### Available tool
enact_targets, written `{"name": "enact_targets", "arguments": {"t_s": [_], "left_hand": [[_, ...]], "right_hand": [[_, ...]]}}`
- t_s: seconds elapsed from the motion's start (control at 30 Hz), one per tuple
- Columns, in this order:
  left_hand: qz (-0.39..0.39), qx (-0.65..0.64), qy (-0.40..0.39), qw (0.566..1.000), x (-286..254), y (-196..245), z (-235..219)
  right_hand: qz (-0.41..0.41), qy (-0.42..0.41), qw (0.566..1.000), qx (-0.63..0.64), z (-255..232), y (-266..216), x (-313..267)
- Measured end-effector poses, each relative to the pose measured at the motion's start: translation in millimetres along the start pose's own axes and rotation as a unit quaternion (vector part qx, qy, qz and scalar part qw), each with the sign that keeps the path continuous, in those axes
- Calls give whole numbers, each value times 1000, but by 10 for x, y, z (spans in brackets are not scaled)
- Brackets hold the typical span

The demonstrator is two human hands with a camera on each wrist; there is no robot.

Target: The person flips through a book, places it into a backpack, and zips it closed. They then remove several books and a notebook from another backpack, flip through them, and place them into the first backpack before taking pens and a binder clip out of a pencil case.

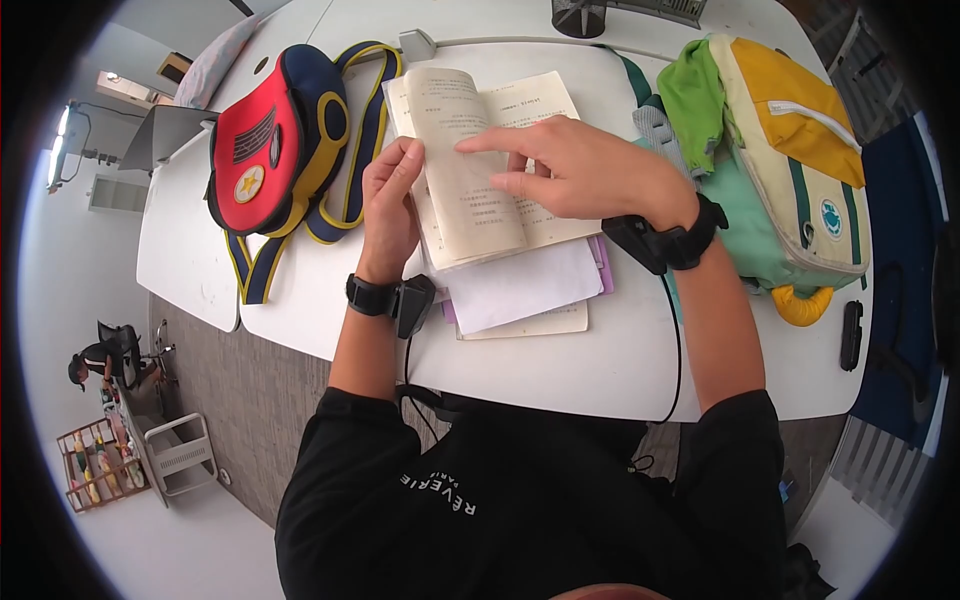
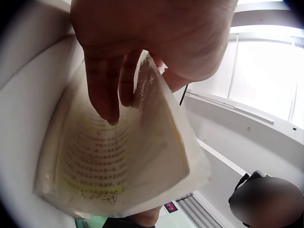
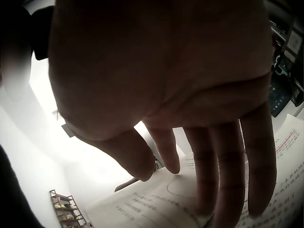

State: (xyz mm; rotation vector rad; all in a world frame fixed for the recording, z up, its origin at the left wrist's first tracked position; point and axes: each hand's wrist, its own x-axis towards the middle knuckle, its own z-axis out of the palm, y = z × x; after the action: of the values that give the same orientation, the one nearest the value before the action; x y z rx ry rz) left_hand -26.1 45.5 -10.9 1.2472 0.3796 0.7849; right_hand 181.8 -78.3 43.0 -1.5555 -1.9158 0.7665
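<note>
An open paperback book (image 1: pixel 465 205) with printed text is tilted up over the table, its left-hand pages curving. My left hand (image 1: pixel 388 215) grips its left edge, thumb on the page. In the left wrist view, the left fingers (image 2: pixel 104 92) lie against the book's other side (image 2: pixel 95 166), where one line is marked yellow. Over the pages is my right hand (image 1: pixel 590 170), index finger stretched toward the left page and thumb apart. The right wrist view shows its fingers (image 3: pixel 206 175) extended close over the printed page (image 3: pixel 156 204). A white sheet (image 1: pixel 525 295) and other papers lie beneath the book.
On the left of the white table (image 1: pixel 300 310) is a red and navy bag (image 1: pixel 240 130) with its strap. A green, cream and yellow backpack (image 1: pixel 760 190) lies at right, near a small black object (image 1: pixel 851 335). A black mesh holder (image 1: pixel 578 20) stands at the back.
</note>
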Motion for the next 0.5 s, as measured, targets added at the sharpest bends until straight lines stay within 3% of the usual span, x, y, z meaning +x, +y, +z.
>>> {"name": "enact_targets", "arguments": {"t_s": [0.5], "left_hand": [[11,4,-18,1000,-1,-53,-38]], "right_hand": [[-7,21,1000,-10,-4,16,-14]]}}
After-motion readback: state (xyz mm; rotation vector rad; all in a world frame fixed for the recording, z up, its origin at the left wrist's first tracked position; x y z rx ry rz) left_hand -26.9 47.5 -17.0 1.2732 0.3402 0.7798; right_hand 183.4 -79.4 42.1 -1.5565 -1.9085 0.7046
